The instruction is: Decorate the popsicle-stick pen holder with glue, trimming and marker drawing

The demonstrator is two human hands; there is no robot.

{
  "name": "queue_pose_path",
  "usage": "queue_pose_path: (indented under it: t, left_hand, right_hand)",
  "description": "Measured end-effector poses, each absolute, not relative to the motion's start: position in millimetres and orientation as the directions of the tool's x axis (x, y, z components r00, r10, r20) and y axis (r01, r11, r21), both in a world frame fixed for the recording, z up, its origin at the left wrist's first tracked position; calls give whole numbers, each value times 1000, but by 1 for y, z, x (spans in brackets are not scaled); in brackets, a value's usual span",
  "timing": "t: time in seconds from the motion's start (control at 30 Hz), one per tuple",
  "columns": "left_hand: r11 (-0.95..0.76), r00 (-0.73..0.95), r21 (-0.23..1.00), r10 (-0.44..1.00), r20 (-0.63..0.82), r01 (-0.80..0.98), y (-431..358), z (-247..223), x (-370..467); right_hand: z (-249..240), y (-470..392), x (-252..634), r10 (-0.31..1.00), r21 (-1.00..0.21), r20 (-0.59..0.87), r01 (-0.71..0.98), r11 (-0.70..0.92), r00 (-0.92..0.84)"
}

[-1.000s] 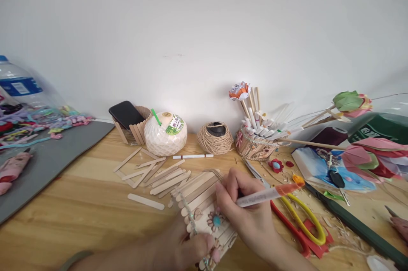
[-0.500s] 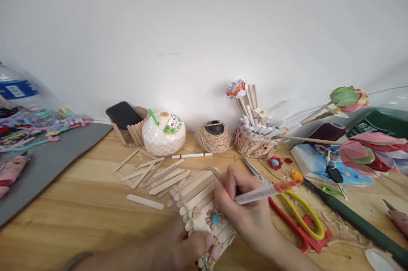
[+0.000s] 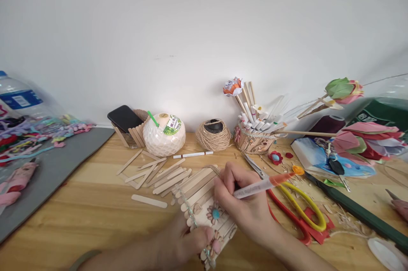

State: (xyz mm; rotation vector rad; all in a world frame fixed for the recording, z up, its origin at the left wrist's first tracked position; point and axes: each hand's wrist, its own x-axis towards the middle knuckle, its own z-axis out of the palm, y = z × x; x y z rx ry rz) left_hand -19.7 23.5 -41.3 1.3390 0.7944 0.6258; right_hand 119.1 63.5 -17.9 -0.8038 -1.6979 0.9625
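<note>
Got the popsicle-stick piece (image 3: pixel 199 194) in my left hand (image 3: pixel 185 242), orange marker (image 3: pixel 264 185) pinched in my right hand (image 3: pixel 244 203) over it. Loose sticks (image 3: pixel 172 182) left of the piece.

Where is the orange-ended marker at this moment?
In the head view, low and right of centre, the orange-ended marker is in the right hand, beside the craft-stick piece, its orange end pointing toward the yellow flower.

A coconut (image 3: pixel 163 140) (green straw (image 3: pixel 153 119) aslant) sits near a black phone (image 3: pixel 124 119).
</note>
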Motion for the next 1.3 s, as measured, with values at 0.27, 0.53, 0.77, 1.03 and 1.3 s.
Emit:
queue_pose_path:
  t: [0.27,0.53,0.77,1.03,1.3]
  left_hand:
    - [146,551,985,816,-175,97,22,-49,-21]
    - [235,485,968,839,-248,89,20,-52,-21]
    - [300,443,947,838,-319,114,19,-40,-20]
    - [239,478,969,845,-239,63,20,-51,-22]
    - [262,463,964,850,-251,42,19,-42,-18]
  right_hand:
    - [-17,63,118,854,-880,434,68,470,-288]
    - [-15,63,117,858,-890,433,23,456,-277]
    - [-16,63,117,857,-891,430,17,453,-283]
    - [-15,63,118,841,-873,456,37,487,-292]
    - [-17,64,117,840,-867,459,58,494,-290]
